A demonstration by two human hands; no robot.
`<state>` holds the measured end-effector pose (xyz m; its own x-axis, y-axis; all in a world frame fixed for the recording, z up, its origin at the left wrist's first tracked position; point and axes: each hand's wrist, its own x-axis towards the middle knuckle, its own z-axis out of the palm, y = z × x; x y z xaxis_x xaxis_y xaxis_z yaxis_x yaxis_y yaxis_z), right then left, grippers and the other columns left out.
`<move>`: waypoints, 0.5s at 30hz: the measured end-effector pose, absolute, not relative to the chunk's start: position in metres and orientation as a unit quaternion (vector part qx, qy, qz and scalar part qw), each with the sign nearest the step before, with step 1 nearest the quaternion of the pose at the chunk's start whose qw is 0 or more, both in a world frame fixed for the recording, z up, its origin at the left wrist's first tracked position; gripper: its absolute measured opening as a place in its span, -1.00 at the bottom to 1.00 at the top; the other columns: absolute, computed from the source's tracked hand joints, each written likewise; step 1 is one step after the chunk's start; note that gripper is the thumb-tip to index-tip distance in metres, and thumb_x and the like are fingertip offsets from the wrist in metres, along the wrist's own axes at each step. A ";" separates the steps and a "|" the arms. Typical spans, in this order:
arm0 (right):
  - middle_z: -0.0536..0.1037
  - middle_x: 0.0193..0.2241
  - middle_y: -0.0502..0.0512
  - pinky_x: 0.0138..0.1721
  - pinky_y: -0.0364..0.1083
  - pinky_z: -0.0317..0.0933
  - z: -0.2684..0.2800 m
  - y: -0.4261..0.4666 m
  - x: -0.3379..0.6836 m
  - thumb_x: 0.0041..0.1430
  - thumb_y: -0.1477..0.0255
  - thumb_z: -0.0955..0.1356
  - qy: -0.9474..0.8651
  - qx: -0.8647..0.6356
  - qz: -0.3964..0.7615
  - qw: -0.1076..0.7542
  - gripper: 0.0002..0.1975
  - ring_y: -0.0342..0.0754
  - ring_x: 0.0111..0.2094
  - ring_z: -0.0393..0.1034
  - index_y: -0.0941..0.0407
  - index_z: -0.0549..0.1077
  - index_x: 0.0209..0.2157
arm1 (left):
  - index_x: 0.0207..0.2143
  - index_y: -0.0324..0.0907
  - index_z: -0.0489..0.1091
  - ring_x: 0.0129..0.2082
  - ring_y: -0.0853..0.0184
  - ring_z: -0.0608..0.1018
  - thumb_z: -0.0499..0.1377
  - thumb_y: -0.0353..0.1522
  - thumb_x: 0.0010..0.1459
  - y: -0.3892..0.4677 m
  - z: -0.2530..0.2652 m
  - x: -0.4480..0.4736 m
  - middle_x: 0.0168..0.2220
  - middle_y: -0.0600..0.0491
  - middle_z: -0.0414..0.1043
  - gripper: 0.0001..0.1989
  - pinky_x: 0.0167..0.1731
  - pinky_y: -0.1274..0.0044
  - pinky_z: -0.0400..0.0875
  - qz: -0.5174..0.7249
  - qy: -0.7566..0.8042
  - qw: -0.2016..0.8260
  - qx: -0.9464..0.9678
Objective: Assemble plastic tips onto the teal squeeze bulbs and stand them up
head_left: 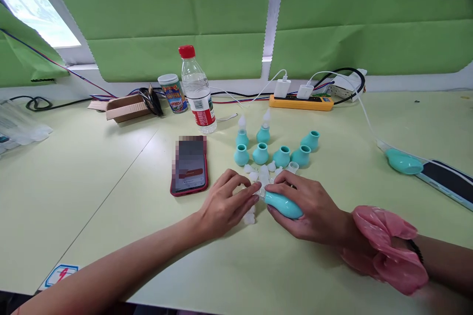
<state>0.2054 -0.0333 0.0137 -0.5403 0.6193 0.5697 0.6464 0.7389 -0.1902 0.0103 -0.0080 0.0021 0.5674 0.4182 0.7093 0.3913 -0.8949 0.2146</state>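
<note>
We've got a pale table (111, 206) filling most of the view, w/ green blinds (158, 10) behind it. Two bare hands work near the middle: L hand (229, 202) has thumb & fingertips drawn together on a clear tip (261, 193), R hand (314, 202) is wrapped round a teal bulb (284, 205), tilted, its narrow end toward L hand & meeting that tip. So we have the bulb btwn the hands, just above the table's center. Pink plastic (380, 221) is bunched round the R wrist, w/ a dark band (416, 248) just behind it.

Far R we see a dark panel (447, 182), partly cut off by the frame edge, a 2nd bulb (404, 161) at its near-L end. Bottle (197, 91) w/ red cap stands upright toward the back; phone (190, 162) in a red case lies flat in front of it, L of the hands. Yellow power strip (301, 102) is at the back, w/ 2 white chargers (283, 87) in it. Open cardboard box (127, 108) & a can (173, 93) sit back L, the can just beside the bottle.

Beyond the hands we count 7 small teal pots (260, 154); the back-L 2 carry clear pointed tops (266, 119). Smallest: clear bits (250, 217) scattered round L hand's fingers & in front of the pots.
</note>
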 end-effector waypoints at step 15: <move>0.40 -0.48 0.11 -0.54 -0.19 0.13 0.013 -0.040 0.203 0.05 0.51 0.26 -0.878 -0.313 -0.209 0.294 -0.87 -0.13 -0.44 0.28 0.22 0.40 -0.33 | -0.38 -0.29 0.29 -0.44 0.39 0.28 0.13 -0.57 0.01 -0.013 0.002 0.014 -0.49 0.01 0.35 -0.91 -0.46 0.50 0.30 0.432 0.201 -0.007 0.879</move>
<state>0.2033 -0.0397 0.0126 -0.6310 0.4270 0.6477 0.6732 0.7163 0.1837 0.0136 -0.0134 0.0024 0.5465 0.3471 0.7622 0.3595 -0.9192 0.1608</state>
